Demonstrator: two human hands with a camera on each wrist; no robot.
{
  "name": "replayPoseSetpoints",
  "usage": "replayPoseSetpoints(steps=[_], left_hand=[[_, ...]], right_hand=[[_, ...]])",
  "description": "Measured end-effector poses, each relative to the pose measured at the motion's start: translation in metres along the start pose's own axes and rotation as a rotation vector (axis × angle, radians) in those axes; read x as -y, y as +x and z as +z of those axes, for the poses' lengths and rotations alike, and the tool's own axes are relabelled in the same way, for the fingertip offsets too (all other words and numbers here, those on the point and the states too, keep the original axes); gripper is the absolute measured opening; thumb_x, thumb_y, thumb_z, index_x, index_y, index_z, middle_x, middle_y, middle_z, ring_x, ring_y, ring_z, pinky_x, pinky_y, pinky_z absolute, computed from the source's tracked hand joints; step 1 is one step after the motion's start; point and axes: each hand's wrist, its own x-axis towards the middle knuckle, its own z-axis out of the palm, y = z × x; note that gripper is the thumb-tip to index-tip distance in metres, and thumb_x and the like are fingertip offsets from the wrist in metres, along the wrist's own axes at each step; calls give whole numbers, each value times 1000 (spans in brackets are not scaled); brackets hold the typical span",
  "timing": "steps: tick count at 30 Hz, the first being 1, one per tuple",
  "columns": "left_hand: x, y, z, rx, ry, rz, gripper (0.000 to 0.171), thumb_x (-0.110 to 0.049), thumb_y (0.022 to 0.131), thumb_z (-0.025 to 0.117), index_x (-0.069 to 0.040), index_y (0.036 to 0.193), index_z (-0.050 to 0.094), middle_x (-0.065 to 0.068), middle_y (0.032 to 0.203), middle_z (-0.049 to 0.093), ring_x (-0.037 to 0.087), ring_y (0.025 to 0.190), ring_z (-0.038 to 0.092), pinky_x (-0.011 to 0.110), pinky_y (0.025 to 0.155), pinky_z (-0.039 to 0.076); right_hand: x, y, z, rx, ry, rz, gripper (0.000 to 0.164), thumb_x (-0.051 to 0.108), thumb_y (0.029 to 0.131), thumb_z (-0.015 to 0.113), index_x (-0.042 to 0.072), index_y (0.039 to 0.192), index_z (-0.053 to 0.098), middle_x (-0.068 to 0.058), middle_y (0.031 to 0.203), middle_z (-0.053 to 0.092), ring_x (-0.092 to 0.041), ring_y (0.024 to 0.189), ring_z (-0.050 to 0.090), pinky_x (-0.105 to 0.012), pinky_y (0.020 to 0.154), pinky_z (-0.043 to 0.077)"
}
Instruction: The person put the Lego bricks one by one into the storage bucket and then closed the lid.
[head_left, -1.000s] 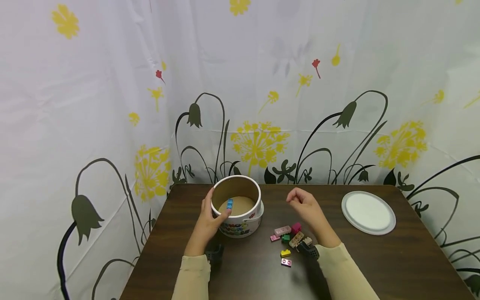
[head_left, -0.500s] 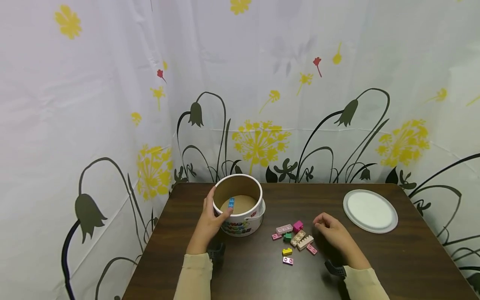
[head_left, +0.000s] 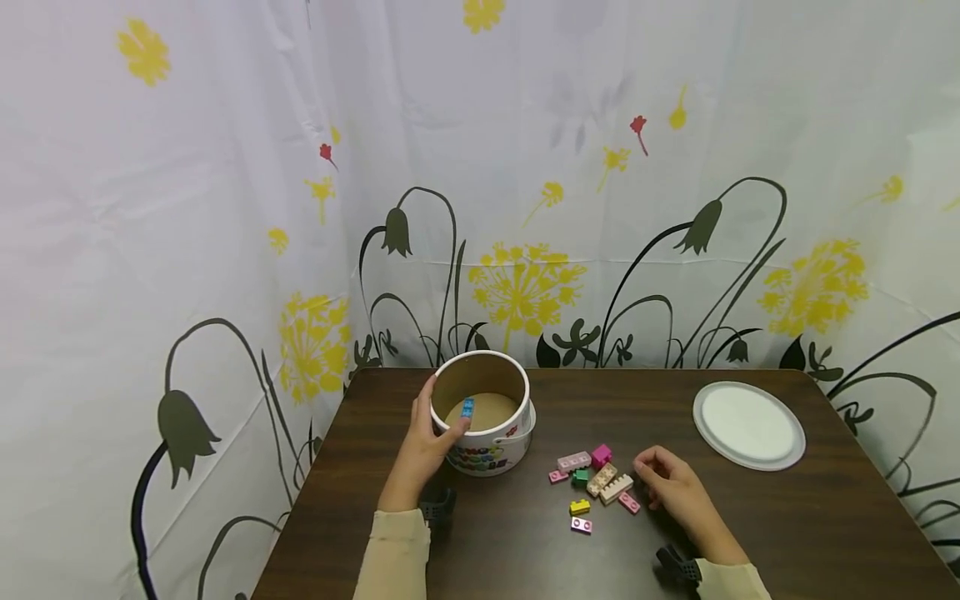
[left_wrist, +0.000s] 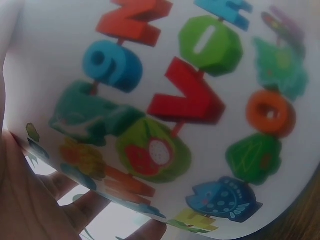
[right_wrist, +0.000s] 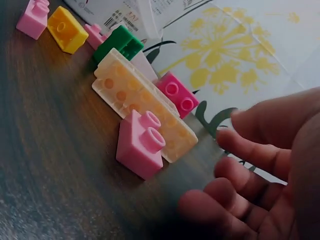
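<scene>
My left hand point(head_left: 422, 450) grips the side of a white bucket point(head_left: 487, 463), thumb over the rim and fingers round the outer wall. Printed letters, numbers and fruit cover that wall in the left wrist view. Inside the bucket a blue toy brick point(head_left: 468, 407) shows just beyond the thumb tip. My right hand point(head_left: 678, 493) holds nothing, its fingers loosely curled at the right of a pile of toy bricks. Nearest to it are a pink brick point(right_wrist: 140, 147) and a long cream brick point(head_left: 617, 489). A magenta brick point(right_wrist: 175, 95) and a green brick point(right_wrist: 119, 44) sit behind them.
On the dark wooden table point(head_left: 510, 550) a round white lid point(head_left: 750, 425) lies at the back right. A yellow brick point(head_left: 580, 507) and a pink-and-white brick point(head_left: 581, 526) lie in front of the pile. Behind the table hangs a flower-printed curtain point(head_left: 480, 125).
My right hand has moved right and down from near the bucket to the right side of the pile, uncovering the cream and pink bricks. The left hand keeps its grip on the bucket.
</scene>
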Motion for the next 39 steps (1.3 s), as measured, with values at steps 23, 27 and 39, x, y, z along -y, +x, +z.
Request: replayPoseSetpoints(steps=[23, 27, 39], left_hand=[[-5, 0, 1, -11, -13, -9, 105, -51, 93, 80, -39, 174, 15, 14, 171, 29, 49, 150, 45, 74, 119, 39], [-3, -1, 1, -9, -21, -9, 105, -50, 93, 80, -38, 174, 15, 14, 171, 29, 49, 149, 45, 74, 118, 39], [-3, -1, 1, -10, -25, -4, 103, -50, 94, 80, -42, 174, 15, 13, 171, 29, 48, 150, 44, 75, 118, 39]], right_hand=[[-6, 6, -15, 270, -203, -222, 28, 27, 91, 89, 20, 117, 82, -7, 100, 65, -8, 73, 55, -25, 60, 49], [-4, 4, -14, 259, -247, -244, 23, 28, 92, 88, 21, 114, 83, -3, 98, 67, -7, 74, 55, -26, 61, 49], [-2, 4, -12, 252, -196, -182, 22, 30, 95, 86, 20, 113, 79, -2, 93, 66, -10, 71, 57, -28, 60, 52]])
